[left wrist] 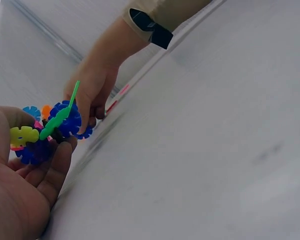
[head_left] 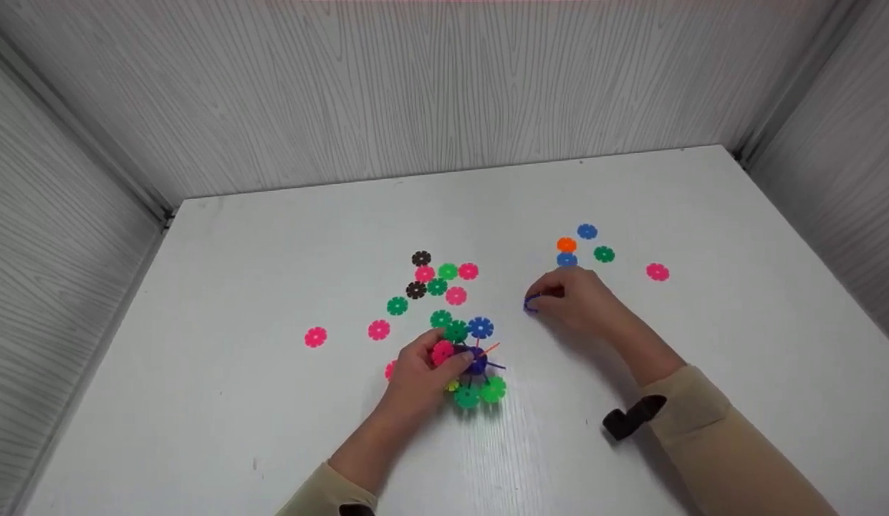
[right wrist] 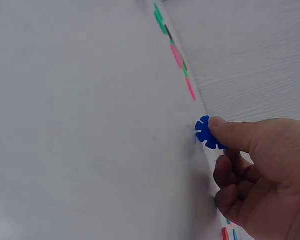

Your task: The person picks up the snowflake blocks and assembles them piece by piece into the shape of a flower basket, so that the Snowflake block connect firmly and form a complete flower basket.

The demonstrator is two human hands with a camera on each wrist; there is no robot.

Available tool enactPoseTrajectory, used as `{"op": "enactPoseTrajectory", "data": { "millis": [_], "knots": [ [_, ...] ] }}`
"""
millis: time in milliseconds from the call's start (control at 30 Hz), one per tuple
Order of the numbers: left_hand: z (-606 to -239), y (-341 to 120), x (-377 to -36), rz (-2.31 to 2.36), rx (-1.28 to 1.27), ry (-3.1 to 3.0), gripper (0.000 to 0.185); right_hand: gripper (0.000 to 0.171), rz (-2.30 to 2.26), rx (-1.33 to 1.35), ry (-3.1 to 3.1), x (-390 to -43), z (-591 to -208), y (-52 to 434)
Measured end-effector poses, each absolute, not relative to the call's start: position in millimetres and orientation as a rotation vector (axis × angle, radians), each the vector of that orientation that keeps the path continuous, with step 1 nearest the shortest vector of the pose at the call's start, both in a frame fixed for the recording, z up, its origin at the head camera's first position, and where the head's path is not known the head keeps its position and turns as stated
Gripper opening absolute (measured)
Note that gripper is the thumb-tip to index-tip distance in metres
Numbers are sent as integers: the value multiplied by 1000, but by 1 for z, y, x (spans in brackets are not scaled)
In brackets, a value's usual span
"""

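Note:
My left hand (head_left: 420, 373) grips a cluster of interlocked snowflake discs (head_left: 476, 361), in dark blue, green, pink and yellow, with a few standing edge-on like spokes. Thumb and fingers close round the cluster in the left wrist view too, where a green disc (left wrist: 57, 120) sticks up beside dark blue ones. To the right, my right hand (head_left: 577, 301) pinches one blue notched disc (right wrist: 206, 132) between thumb and fingertips, just above the table. That disc is apart from the cluster. Its far edge is partly hidden by the thumb.
Loose discs lie flat on the white table (head_left: 222, 423): pink, green and black ones behind the left hand, among them a black disc (head_left: 421, 258). Beyond the right hand are an orange disc (head_left: 566, 245), a green disc (head_left: 604, 254) and a pink disc (head_left: 657, 271). Grey panels (head_left: 444, 86) wall the table.

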State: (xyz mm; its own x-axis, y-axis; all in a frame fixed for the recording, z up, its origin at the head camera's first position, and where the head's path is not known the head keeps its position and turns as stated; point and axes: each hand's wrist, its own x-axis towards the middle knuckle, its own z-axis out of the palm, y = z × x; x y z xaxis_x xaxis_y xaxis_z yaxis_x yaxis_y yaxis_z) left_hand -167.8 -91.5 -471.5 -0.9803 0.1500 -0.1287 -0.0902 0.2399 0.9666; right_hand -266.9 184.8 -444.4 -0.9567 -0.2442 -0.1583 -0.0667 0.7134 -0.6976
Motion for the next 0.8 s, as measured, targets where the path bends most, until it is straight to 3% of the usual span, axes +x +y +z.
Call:
{"op": "enactPoseTrajectory", "data": {
  "millis": [367,600,800],
  "knots": [
    [-469,-92,-168,1865,23,2298,52,16,-1468,-515,2427,-221,-421,162],
    [-469,-93,-168,1854,3,2299,52,16,-1498,-618,2413,-214,-426,149],
    [-470,-92,-169,1827,-69,2307,64,17,-1554,-642,2436,-213,-427,150]
  ]
}}
